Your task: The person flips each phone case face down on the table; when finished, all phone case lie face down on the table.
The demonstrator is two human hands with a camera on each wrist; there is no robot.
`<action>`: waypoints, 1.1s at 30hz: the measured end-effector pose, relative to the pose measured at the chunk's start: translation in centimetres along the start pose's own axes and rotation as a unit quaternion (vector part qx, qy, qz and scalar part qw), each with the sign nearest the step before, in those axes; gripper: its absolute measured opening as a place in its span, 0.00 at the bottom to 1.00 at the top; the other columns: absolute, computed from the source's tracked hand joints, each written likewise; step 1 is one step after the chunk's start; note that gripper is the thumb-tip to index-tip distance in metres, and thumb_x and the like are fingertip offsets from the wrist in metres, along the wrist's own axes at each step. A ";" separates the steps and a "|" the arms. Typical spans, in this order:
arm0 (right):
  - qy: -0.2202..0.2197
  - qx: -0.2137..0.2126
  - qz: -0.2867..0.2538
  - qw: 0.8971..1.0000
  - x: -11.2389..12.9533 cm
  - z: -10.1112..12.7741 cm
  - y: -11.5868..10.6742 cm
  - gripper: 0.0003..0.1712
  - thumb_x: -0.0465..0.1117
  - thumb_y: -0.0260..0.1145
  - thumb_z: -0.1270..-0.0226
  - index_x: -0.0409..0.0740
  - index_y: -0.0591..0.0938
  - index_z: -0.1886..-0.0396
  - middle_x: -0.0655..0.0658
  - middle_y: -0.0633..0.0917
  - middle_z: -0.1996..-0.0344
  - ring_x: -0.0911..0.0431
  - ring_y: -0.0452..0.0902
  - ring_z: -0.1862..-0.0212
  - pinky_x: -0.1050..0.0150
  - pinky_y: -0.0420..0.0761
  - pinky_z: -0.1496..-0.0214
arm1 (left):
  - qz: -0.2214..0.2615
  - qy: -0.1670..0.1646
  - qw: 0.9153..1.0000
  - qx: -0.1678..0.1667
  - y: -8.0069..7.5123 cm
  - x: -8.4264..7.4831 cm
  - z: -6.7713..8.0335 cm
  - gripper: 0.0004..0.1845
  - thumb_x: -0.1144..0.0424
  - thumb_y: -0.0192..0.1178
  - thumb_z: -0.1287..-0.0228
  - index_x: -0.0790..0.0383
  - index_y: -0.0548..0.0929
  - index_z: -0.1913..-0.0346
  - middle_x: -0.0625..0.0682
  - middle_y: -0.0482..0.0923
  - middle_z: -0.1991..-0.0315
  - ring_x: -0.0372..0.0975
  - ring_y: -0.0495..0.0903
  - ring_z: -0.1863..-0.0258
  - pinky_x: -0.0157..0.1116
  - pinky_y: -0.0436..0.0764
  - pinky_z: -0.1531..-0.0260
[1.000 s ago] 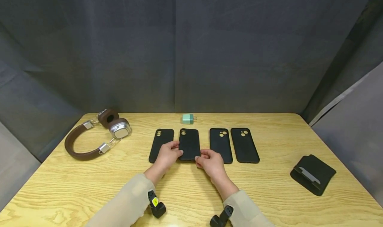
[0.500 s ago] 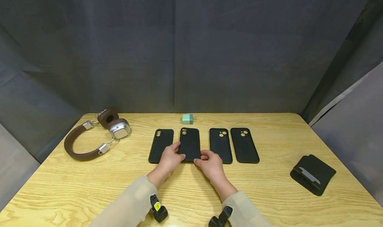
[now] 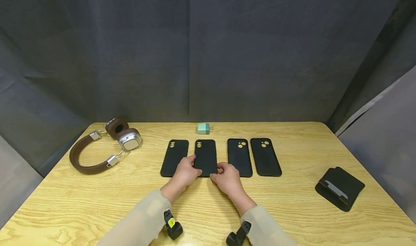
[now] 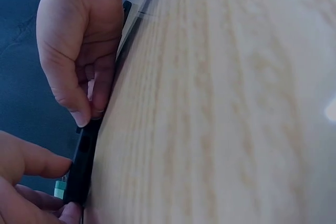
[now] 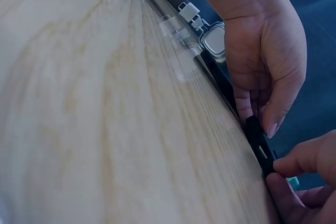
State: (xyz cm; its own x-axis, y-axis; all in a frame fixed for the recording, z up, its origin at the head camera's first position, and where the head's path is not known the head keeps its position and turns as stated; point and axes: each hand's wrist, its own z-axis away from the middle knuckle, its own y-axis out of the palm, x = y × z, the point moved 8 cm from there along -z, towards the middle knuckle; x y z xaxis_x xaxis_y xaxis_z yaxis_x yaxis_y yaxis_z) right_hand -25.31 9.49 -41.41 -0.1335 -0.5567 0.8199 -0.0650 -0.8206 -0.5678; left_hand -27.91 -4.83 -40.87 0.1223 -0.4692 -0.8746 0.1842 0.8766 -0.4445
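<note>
Pinch at both near corners of black phone case [image 3: 206, 156]: left grip [image 3: 186, 172] curled round the near left corner, thumb on top, and right grip [image 3: 228, 177] nipping the near right corner between thumb and fingertips, both closed on the case and on nothing else. Second from the left in a row of four on the table [image 3: 97, 202], just beside the leftmost case [image 3: 173, 154], with a wider gap to the third case [image 3: 239, 157]; near end at or barely off the wood, hard to tell which even edge-on from the left wrist [image 4: 84, 166]. Best handled with even pressure from both sides and long edges held parallel to the neighbours, near end level with theirs. Worth minding the left knuckles, close enough to nudge the leftmost case. Light squeeze only, since a shell this thin looks likely to flex or bow. Matte black, slim, rounded corners, back upward, one small camera cutout at the far left corner showing the wood through it.
</note>
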 end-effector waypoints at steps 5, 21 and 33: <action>0.000 0.009 0.009 1.000 0.2 0.0 0.0 0.27 0.37 0.69 0.46 0.31 0.76 0.47 0.41 0.77 0.63 0.49 0.72 0.60 0.55 0.75 0.58 | -0.020 0.002 1.000 0.003 0.1 -0.1 -0.1 0.35 0.76 0.59 0.43 0.73 0.59 0.33 0.69 0.59 0.35 0.56 0.61 0.36 0.48 0.69 0.43; 0.007 0.006 0.013 1.000 0.2 0.0 -0.3 0.27 0.37 0.70 0.47 0.31 0.77 0.47 0.43 0.79 0.67 0.51 0.74 0.62 0.56 0.76 0.59 | -0.040 0.018 0.999 -0.019 0.3 -0.1 0.2 0.34 0.73 0.60 0.43 0.75 0.60 0.34 0.69 0.57 0.35 0.57 0.59 0.35 0.50 0.64 0.39; 0.000 -0.022 -0.058 0.998 1.0 0.2 -3.1 0.26 0.34 0.68 0.46 0.29 0.75 0.47 0.44 0.76 0.70 0.58 0.76 0.73 0.65 0.79 0.70 | -0.004 0.119 0.992 -0.046 0.2 -2.3 1.1 0.29 0.71 0.58 0.40 0.69 0.65 0.35 0.63 0.64 0.40 0.56 0.69 0.43 0.48 0.72 0.46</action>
State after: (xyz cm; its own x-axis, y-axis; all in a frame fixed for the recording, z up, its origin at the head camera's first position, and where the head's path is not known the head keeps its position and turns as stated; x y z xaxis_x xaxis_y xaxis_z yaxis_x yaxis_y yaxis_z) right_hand -24.99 11.46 -38.86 -0.1224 -0.4575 0.8808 -0.1233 -0.8735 -0.4709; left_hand -27.12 -3.70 -38.75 -0.1138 -0.4478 -0.8868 0.0921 0.8840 -0.4582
